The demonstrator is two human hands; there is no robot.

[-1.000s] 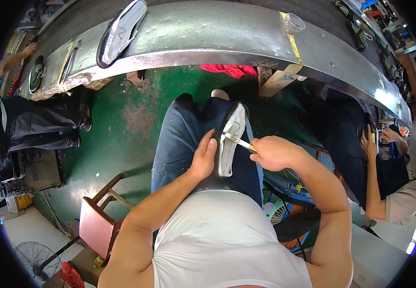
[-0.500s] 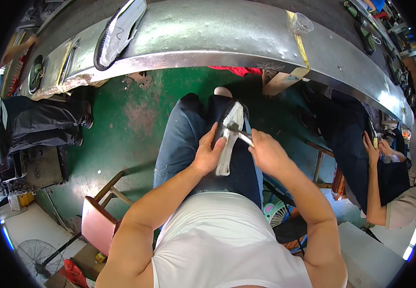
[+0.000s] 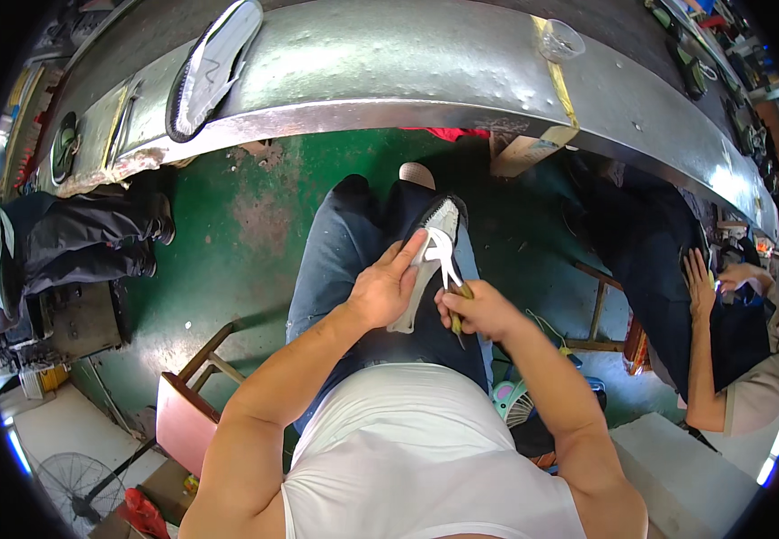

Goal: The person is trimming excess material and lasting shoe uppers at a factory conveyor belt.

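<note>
A half-made shoe (image 3: pixel 446 216) lies across my lap with its pale underside up and a dark, stitched-looking rim at the toe. My left hand (image 3: pixel 383 289) holds it from the left side, index finger stretched along the pale surface. Just right of the shoe, my right hand (image 3: pixel 482 312) is closed round a hand tool (image 3: pixel 466 291) with yellow-green grips; a narrow dark tip sticks out below the fist. White strips (image 3: pixel 442 251) run from the shoe's middle to this hand. How the tool meets the strips is hidden.
Ahead stands a metal-topped bench (image 3: pixel 389 72) bearing another pale-soled shoe (image 3: pixel 214 72) and a clear cup (image 3: pixel 560 40). A pink-seated stool (image 3: pixel 187 422) and a fan (image 3: pixel 75 485) are at left. A co-worker's hands (image 3: pixel 699 283) work at right; another person's legs (image 3: pixel 93 238) show at left.
My right hand has moved down and left, toward me, and the yellow-green grips now show. White strips now stretch from the shoe to it. My left index finger has straightened along the shoe.
</note>
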